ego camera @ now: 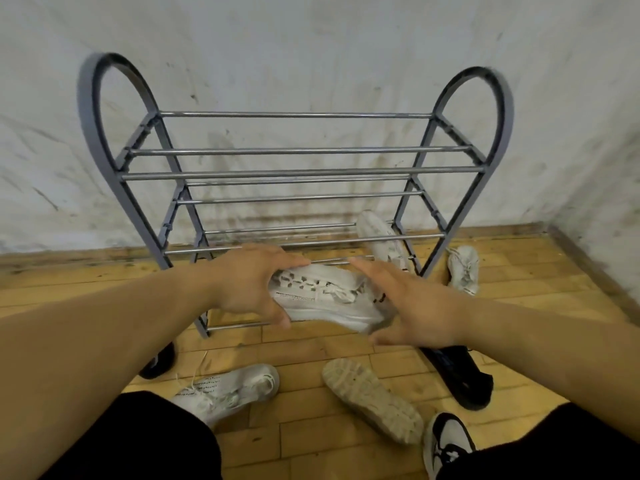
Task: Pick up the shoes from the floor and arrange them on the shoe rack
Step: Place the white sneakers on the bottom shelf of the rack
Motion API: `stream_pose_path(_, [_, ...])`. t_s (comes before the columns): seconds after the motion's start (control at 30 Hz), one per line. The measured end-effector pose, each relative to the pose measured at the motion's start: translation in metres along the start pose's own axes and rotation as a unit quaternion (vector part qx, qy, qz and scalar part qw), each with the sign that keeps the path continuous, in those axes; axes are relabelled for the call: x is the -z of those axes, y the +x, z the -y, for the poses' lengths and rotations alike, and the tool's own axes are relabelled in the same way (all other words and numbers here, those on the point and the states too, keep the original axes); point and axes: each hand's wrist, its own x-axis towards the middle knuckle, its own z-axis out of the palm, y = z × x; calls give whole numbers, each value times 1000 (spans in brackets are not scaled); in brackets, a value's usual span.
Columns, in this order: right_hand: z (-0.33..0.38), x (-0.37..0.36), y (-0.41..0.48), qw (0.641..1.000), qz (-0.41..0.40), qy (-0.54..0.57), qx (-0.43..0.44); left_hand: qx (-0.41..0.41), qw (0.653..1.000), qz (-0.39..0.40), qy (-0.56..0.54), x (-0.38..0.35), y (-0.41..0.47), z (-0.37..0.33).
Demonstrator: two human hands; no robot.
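A grey shoe rack (298,173) with metal rods stands against the wall. In front of its lowest shelf a white laced sneaker (329,299) is held between both hands. My left hand (249,282) grips one end, fingers over the top and thumb underneath. At the other end my right hand (412,306) lies against the sneaker with straight fingers and its thumb spread below. Another white sneaker (379,237) leans on the rack's low rods at the right.
Several shoes lie on the wooden floor: a white one (464,268) right of the rack, a white one (225,389) near my knee, one sole-up (370,396), a black one (457,375), a black-and-white one (446,441), and a black one (159,362) partly hidden by my left arm.
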Motion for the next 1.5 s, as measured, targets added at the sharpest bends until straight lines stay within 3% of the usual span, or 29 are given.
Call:
stream_pose_path(0.13, [9,-3,4,996,-56,-52,40,-23,998,-31,-44,-1,-7,-13])
stream_pose_path(0.27, [6,0,3,993,-58,-90,39,-26,999,-45,-6,1,-11,-16])
stream_pose_path(0.4, [0,-9,5,990,-40,-133,20,34,998,-47,-3,6,-12,-7])
stream_pose_path(0.6, [-30,-52,22,984,-10,-144,-107,149,987,-59,30,0,-1,31])
stream_pose_path(0.73, [-51,-70,51,974,-24,-137,-176,162,983,-76,36,-9,16,35])
stream_pose_path(0.97, [-58,-78,121,953,-60,-95,-281,145,989,-12,30,-21,39,26])
stream_pose_path(1.07, [-62,-89,145,942,-40,-46,-329,146,989,-11,29,-22,45,27])
stream_pose_path(1.13, [-66,-102,150,952,-21,-16,-306,145,989,-12,36,-24,47,30])
stream_pose_path(1.27, [-72,-111,147,973,-12,-74,-217,139,989,-21,42,-27,48,36])
stream_pose_path(1.5, [-88,-101,164,969,-49,-129,-205,143,988,-31,54,-28,54,32])
